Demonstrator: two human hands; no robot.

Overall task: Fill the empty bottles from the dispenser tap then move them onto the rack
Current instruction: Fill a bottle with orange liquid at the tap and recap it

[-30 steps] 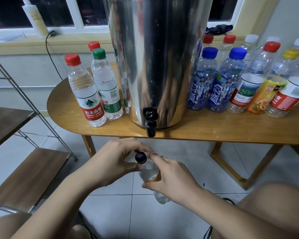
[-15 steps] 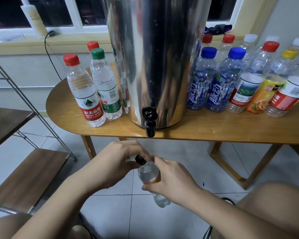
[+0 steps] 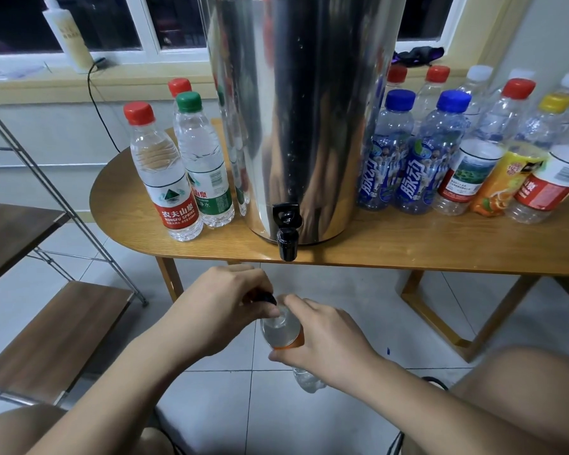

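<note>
Clear bottle, orange label, stands near-upright, mouth up, leaning slightly left; right hand grips its body, left hand pinches black cap beside mouth.

Far up-left of left hand, tube and cable on sill; far up-right of right hand, dark cloth; floor tiles beneath.

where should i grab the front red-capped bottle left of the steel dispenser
Probably wrap the labelled middle of the clear red-capped plastic bottle from its front-left: it stands upright, and the clear green-capped bottle crowds its right rear.
</note>
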